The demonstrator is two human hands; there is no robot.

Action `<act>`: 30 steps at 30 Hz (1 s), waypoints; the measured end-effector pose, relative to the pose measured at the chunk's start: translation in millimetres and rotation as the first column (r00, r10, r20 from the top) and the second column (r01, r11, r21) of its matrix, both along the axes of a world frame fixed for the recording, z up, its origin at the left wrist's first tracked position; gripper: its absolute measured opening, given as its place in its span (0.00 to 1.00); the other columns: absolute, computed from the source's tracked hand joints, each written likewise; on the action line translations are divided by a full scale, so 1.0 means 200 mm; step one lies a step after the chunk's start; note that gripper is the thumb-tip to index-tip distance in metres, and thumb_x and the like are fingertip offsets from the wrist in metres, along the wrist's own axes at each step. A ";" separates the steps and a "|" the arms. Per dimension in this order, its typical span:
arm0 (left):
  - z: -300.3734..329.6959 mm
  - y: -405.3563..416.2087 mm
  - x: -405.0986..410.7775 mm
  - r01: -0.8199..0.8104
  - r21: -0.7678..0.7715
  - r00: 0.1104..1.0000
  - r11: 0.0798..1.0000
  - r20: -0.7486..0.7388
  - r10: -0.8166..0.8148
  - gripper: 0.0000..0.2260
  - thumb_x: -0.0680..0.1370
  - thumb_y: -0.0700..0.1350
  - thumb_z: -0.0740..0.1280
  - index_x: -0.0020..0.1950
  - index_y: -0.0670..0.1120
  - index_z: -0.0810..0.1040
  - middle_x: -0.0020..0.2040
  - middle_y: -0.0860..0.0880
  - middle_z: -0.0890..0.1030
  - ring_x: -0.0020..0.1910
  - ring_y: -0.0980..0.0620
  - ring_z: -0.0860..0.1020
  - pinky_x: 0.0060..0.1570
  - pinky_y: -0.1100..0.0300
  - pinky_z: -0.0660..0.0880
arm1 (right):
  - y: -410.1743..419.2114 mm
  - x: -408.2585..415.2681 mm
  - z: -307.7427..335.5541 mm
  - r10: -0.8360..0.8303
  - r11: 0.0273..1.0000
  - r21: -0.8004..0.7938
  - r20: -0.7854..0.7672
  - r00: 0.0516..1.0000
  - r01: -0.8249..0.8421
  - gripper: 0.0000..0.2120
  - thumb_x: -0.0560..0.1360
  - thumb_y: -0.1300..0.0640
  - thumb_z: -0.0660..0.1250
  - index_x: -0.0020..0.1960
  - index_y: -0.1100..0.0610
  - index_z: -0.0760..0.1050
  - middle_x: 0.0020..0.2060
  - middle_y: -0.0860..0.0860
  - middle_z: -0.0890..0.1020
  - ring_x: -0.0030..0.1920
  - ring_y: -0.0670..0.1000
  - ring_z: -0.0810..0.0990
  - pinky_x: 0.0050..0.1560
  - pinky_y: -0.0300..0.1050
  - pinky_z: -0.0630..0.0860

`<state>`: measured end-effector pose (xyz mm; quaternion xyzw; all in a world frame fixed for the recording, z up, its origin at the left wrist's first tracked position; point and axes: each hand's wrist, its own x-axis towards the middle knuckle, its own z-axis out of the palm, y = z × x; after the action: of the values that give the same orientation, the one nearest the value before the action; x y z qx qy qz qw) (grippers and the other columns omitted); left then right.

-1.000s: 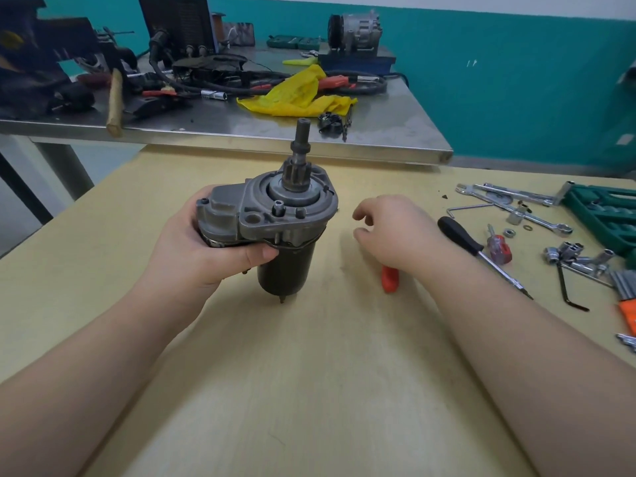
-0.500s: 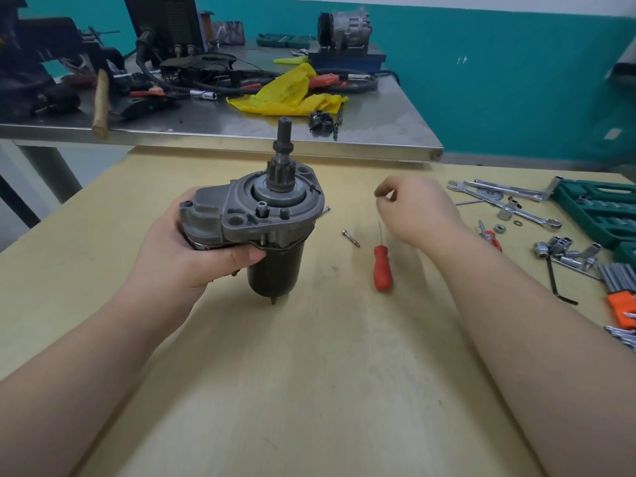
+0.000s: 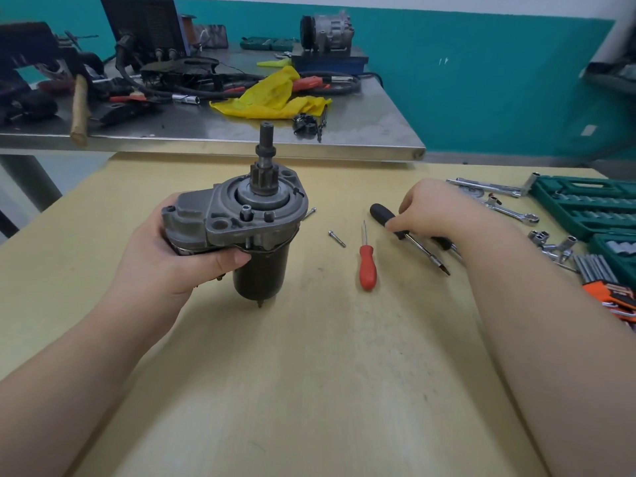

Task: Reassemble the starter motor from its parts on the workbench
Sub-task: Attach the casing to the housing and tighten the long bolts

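While left hand (image 3: 186, 246) grips the upright starter motor (image 3: 247, 228) on the workbench (image 3: 309, 373) | right hand (image 3: 437, 211) curls onto black-handled screwdriver (image 3: 406, 235) | advice: lift cleanly, keep motor steady, mind loose bolt (image 3: 336, 238)

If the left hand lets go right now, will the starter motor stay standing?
Probably not. The starter motor stands on its narrow dark end, with the wide metal housing and shaft on top, so it looks top-heavy. The left hand grips one side; released, it would likely tip, then roll.
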<state>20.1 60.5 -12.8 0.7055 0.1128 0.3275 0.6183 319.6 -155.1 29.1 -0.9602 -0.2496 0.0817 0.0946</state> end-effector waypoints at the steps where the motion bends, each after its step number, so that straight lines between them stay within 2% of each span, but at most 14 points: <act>1: 0.00 0.00 0.00 0.003 0.000 1.000 1.000 0.001 -0.003 0.37 0.62 0.48 0.85 0.70 0.45 0.80 0.61 0.43 0.87 0.53 0.47 0.85 0.39 0.60 0.80 | 0.01 -0.01 -0.02 0.011 1.000 -0.027 0.009 1.000 -0.010 0.19 0.71 0.43 0.75 0.49 0.59 0.85 0.43 0.59 0.86 0.45 0.59 0.87 0.45 0.49 0.82; 6: 0.00 0.00 0.00 0.009 0.007 1.000 1.000 0.000 -0.009 0.37 0.62 0.48 0.85 0.70 0.45 0.80 0.60 0.43 0.87 0.49 0.49 0.84 0.38 0.59 0.79 | 0.03 0.00 -0.09 0.001 0.996 -0.085 0.053 0.999 0.004 0.14 0.74 0.46 0.74 0.50 0.57 0.82 0.41 0.54 0.83 0.42 0.56 0.84 0.48 0.53 0.85; 10: 0.00 -0.01 0.01 0.002 0.009 1.000 1.000 0.006 -0.003 0.35 0.62 0.48 0.85 0.68 0.47 0.81 0.58 0.45 0.88 0.48 0.51 0.84 0.37 0.61 0.79 | 0.01 0.02 -0.09 -0.002 0.999 -0.045 0.038 0.999 0.003 0.13 0.75 0.47 0.73 0.50 0.57 0.83 0.41 0.54 0.84 0.43 0.57 0.84 0.48 0.53 0.84; 12: 0.00 -0.01 0.01 0.004 0.013 1.000 1.000 0.005 -0.004 0.35 0.63 0.48 0.85 0.68 0.47 0.81 0.59 0.45 0.88 0.49 0.50 0.85 0.38 0.60 0.80 | 0.01 0.03 -0.08 0.001 1.000 -0.013 0.021 1.000 -0.001 0.15 0.75 0.45 0.73 0.48 0.57 0.84 0.40 0.55 0.85 0.42 0.58 0.84 0.45 0.50 0.83; 15: 0.00 -0.01 0.01 -0.005 0.014 1.000 1.000 0.002 0.005 0.36 0.62 0.49 0.85 0.69 0.47 0.80 0.59 0.45 0.88 0.50 0.50 0.85 0.38 0.60 0.80 | 0.00 0.06 -0.06 -0.020 0.999 0.025 0.001 1.000 0.020 0.20 0.76 0.42 0.72 0.50 0.60 0.86 0.42 0.58 0.87 0.44 0.61 0.86 0.49 0.57 0.86; 18: 0.01 -0.01 0.01 -0.003 0.009 1.000 1.000 0.000 0.003 0.37 0.62 0.49 0.84 0.69 0.45 0.80 0.60 0.44 0.87 0.51 0.49 0.84 0.38 0.59 0.79 | -0.05 0.12 -0.04 -0.074 0.992 0.107 0.058 0.996 0.067 0.13 0.76 0.48 0.73 0.54 0.56 0.86 0.48 0.56 0.87 0.49 0.60 0.85 0.49 0.52 0.84; 20: 0.01 -0.02 0.01 -0.001 0.008 1.000 1.000 0.001 0.001 0.37 0.62 0.49 0.84 0.70 0.45 0.79 0.61 0.44 0.87 0.52 0.49 0.84 0.39 0.59 0.79 | -0.10 0.17 -0.03 -0.111 0.990 0.094 0.069 0.991 0.104 0.11 0.75 0.52 0.74 0.55 0.55 0.85 0.49 0.55 0.86 0.49 0.58 0.84 0.51 0.53 0.85; 22: 0.01 -0.02 0.01 -0.006 0.009 1.000 1.000 0.002 0.006 0.37 0.61 0.49 0.84 0.69 0.45 0.80 0.60 0.45 0.87 0.51 0.49 0.84 0.38 0.59 0.79 | -0.13 0.18 -0.04 -0.132 0.991 0.004 0.028 0.991 0.132 0.14 0.73 0.54 0.75 0.57 0.57 0.84 0.46 0.56 0.86 0.46 0.57 0.84 0.50 0.53 0.85; 24: 0.01 -0.02 0.01 -0.010 0.011 1.000 1.000 -0.002 0.010 0.38 0.61 0.49 0.84 0.69 0.45 0.80 0.60 0.45 0.87 0.51 0.49 0.84 0.38 0.59 0.79 | -0.13 0.18 -0.06 -0.128 0.986 -0.104 0.000 0.992 0.127 0.22 0.73 0.54 0.75 0.65 0.61 0.80 0.46 0.56 0.85 0.45 0.56 0.83 0.45 0.49 0.84; 26: 0.01 -0.02 0.01 -0.014 0.018 1.000 1.000 -0.005 0.014 0.37 0.61 0.50 0.84 0.69 0.46 0.80 0.60 0.45 0.87 0.51 0.49 0.84 0.38 0.59 0.79 | -0.13 0.17 -0.07 -0.132 0.982 -0.134 0.014 0.991 0.133 0.27 0.75 0.54 0.73 0.71 0.63 0.75 0.45 0.56 0.83 0.45 0.56 0.82 0.43 0.48 0.82; 28: 0.02 -0.02 0.01 -0.015 0.025 1.000 1.000 -0.006 0.016 0.36 0.61 0.50 0.84 0.68 0.48 0.81 0.60 0.46 0.87 0.52 0.49 0.84 0.38 0.59 0.79 | -0.12 0.18 -0.08 -0.136 0.982 -0.124 0.056 0.989 0.142 0.23 0.76 0.54 0.70 0.68 0.64 0.77 0.43 0.57 0.82 0.42 0.56 0.81 0.38 0.46 0.79; 30: 0.02 -0.03 0.01 -0.013 0.028 1.000 1.000 -0.009 0.013 0.36 0.61 0.50 0.84 0.67 0.49 0.81 0.60 0.46 0.88 0.52 0.49 0.84 0.38 0.59 0.80 | -0.12 0.18 -0.08 -0.147 0.983 -0.093 0.093 0.985 0.156 0.16 0.78 0.53 0.68 0.60 0.63 0.80 0.42 0.57 0.82 0.41 0.57 0.82 0.41 0.47 0.81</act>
<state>22.1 55.2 -8.6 0.7148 0.1154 0.3298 0.6057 355.3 -179.7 12.5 -0.9826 -0.1752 0.0454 0.0415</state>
